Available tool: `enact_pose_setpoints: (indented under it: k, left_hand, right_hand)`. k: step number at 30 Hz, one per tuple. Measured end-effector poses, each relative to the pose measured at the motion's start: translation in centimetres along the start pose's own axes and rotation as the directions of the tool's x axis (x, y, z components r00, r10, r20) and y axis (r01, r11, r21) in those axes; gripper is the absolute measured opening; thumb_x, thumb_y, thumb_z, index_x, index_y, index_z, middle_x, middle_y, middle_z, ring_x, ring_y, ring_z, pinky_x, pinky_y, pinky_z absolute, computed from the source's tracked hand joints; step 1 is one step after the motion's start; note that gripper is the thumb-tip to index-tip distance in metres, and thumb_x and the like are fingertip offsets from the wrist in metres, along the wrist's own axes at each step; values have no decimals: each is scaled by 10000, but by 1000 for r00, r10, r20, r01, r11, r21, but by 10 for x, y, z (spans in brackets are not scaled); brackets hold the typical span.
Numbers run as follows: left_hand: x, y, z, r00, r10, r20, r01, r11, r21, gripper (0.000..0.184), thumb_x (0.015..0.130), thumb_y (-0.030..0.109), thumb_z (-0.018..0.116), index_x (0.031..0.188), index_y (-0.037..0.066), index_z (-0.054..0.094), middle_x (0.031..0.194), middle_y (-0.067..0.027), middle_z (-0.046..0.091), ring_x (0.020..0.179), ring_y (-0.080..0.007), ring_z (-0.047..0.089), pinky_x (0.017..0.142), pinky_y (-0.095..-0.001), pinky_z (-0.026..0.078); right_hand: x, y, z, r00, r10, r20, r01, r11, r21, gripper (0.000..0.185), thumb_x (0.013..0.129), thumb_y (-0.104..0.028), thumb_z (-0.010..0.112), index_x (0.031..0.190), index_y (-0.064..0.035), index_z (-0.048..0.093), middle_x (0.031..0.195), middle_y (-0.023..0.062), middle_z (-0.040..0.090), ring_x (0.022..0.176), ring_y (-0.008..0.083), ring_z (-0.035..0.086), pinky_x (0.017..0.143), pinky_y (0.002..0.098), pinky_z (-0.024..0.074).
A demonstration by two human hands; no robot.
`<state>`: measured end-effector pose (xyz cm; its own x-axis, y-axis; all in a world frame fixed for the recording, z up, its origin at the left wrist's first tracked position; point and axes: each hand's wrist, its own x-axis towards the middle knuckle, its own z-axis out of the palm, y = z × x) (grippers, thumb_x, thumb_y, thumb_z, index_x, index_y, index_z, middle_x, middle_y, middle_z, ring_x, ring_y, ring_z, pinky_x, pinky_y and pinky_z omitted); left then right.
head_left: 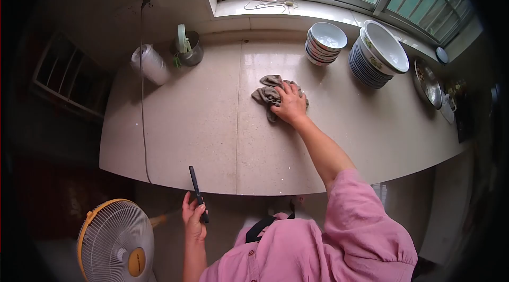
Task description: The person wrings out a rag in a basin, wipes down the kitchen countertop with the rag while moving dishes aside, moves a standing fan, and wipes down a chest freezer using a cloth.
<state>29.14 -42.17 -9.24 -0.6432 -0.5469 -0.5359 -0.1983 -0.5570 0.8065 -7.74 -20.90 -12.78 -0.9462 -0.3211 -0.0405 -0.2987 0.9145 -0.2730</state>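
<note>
My right hand (291,103) presses down on a crumpled grey-brown cloth (269,95) lying on the pale countertop (196,117). Its fingers curve over the right part of the cloth, and folds stick out to the left and below. In my left hand (195,216), held low just off the counter's front edge, is a slim black phone (196,192), seen almost edge-on with its upper end reaching over the counter's edge. The thumb and fingers close around its lower half.
Stacked bowls (326,43) and a taller stack of plates topped by an oval dish (384,46) stand at the back right. A metal pan (428,83) is farther right. Left are a pot (190,54), a plastic-wrapped roll (151,64), a hanging cord (142,102) and a fan (117,239).
</note>
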Motion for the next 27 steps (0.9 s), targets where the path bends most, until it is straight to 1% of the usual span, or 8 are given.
enact_pose_setpoints:
  k: [5,10,12,16,19,21,25,27]
  left_hand:
    - [27,-16,21,998,55,-43,-48,988,144,715,760,4,627,1370,69,260,1018,-75,493,872,-111,502,714,-235,459]
    - [51,-20,36,970,242,3,-225,896,383,770,705,-11,685,1358,65,285,1065,-75,440,910,-139,479,801,-267,421]
    - [70,-26,27,952,307,9,-267,813,517,799,686,-3,695,1367,102,290,1101,-80,419,934,-161,477,825,-286,417]
    - [87,-25,34,929,368,34,-295,682,670,833,659,38,716,1373,120,295,1157,-126,410,1043,-234,434,930,-339,360]
    - [99,-26,33,892,436,116,-353,514,782,837,653,77,715,1373,123,290,1185,-182,406,1110,-310,405,983,-408,313]
    - [96,-23,43,864,483,143,-354,382,853,830,661,89,708,1373,121,282,1213,-211,393,1144,-340,387,990,-436,304]
    - [107,-31,40,809,541,230,-424,265,866,844,647,103,711,1371,112,276,1231,-240,388,1160,-372,372,994,-467,297]
    - [105,-29,46,822,526,218,-406,273,872,843,644,105,710,1369,109,278,1232,-243,387,1161,-377,369,994,-468,296]
  right_hand:
    - [-53,136,-27,918,372,-139,-379,925,-28,682,684,-404,624,1306,-218,417,1404,71,323,1316,265,238,992,554,265]
    - [-118,130,-16,857,499,-127,-501,866,18,697,681,-373,632,1314,-197,399,1401,85,314,1326,280,209,987,598,225]
    - [-147,86,-8,900,433,-58,-430,901,53,710,676,-358,641,1320,-190,393,1411,97,299,1329,300,191,983,611,210]
    - [-194,-17,17,999,8,52,-13,996,91,717,654,-374,673,1298,-176,428,1428,118,273,1330,319,200,970,597,208]
    - [-216,-74,24,907,-383,177,347,916,203,675,679,-351,680,1273,-128,452,1424,153,265,1333,337,205,985,605,203]
    - [-223,-85,32,856,-496,148,459,859,225,675,681,-355,683,1268,-116,452,1417,163,270,1331,347,210,997,602,196]
    - [-233,-33,23,849,-513,130,485,852,196,692,643,-381,709,1248,-141,475,1401,136,312,1316,310,261,989,560,249]
    - [-251,15,0,920,-380,89,370,922,112,709,609,-399,728,1239,-177,490,1385,105,351,1303,283,292,980,543,271]
